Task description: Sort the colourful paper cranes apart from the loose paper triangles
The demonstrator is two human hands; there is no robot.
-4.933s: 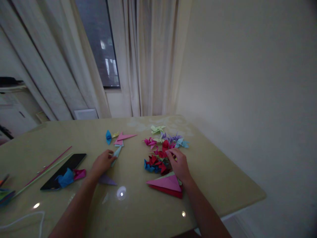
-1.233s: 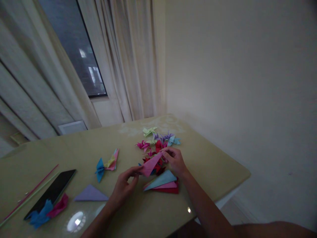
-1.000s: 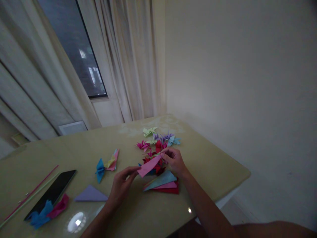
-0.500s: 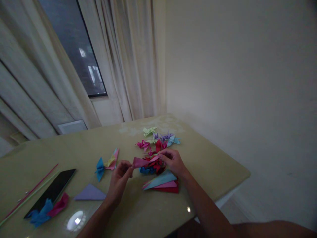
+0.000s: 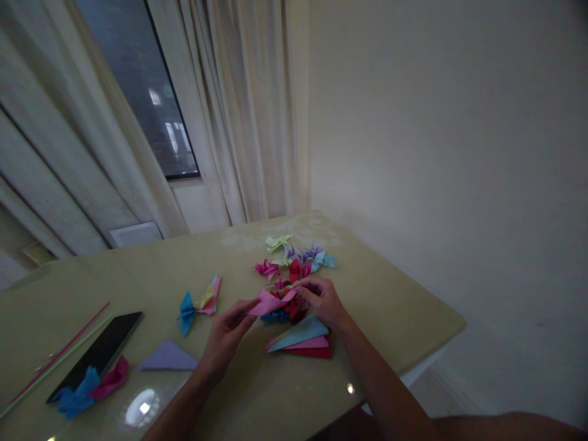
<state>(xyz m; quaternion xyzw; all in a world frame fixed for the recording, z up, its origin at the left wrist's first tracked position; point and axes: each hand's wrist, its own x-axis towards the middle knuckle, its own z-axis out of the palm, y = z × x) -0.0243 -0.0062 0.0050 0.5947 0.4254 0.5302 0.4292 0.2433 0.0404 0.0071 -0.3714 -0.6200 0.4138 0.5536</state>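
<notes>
A single head-worn camera looks forward and down across the table [image 5: 390,294], near the left hand [image 5: 226,335] and right hand [image 5: 323,300], facing curtains [image 5: 257,122] and wall [image 5: 436,153].

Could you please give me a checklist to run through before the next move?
1. Left hand pinching one end of the pink paper: ok.
2. Right hand pinching its other end: ok.
3. Origami pile fully visible: not ok, the pink paper and right hand cover part.
4. Purple paper apart from the left forearm: cannot tell, they meet in the picture.
5. Black device uncovered: not ok, a blue folded piece overlaps its near end.
</notes>
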